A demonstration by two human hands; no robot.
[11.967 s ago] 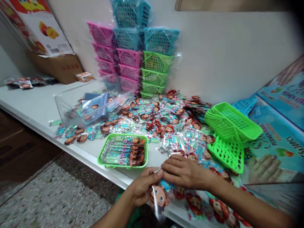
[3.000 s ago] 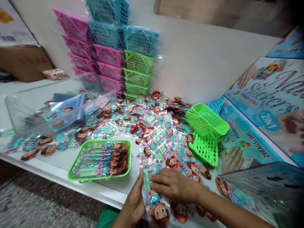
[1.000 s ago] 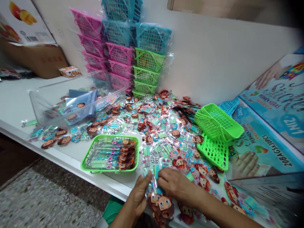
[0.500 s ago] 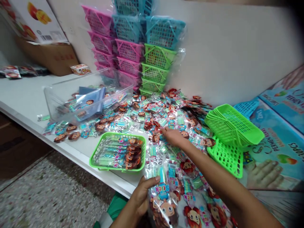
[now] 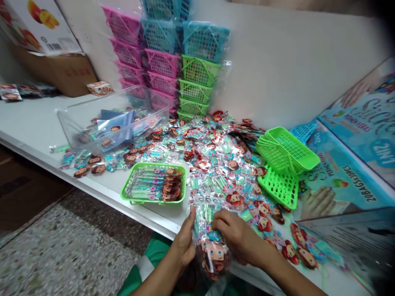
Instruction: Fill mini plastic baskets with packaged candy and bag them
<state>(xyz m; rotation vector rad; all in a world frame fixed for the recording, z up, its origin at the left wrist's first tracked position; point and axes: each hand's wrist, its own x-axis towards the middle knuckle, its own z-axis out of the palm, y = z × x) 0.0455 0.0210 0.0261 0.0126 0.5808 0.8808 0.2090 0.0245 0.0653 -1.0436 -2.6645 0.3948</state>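
Observation:
A stack of clear candy packets [image 5: 212, 250], printed with a cartoon face with brown hair, is held at the table's front edge. My left hand [image 5: 185, 242] grips its left side, thumb up along the edge. My right hand [image 5: 236, 234] is closed on the right side of the same stack, its fingertips curled over the front packet. Just beyond my left hand sits a green basket [image 5: 131, 197] with a row of similar packets standing in it. A wide heap of loose packets [image 5: 212, 154] spreads behind and to the right of my hands.
Wrapped pink baskets [image 5: 162, 63], blue baskets [image 5: 205, 41] and green baskets [image 5: 194, 90] are stacked against the wall. A clear plastic bin [image 5: 66, 127] stands at left. Nested green baskets [image 5: 286, 152] lie at right beside printed blue cartons [image 5: 348, 164]. Cardboard boxes [image 5: 68, 74] stand at the far left.
My right hand has come back from the loose heap to the stack of packets in my left hand. The stack is now held between both hands. The view has shifted slightly.

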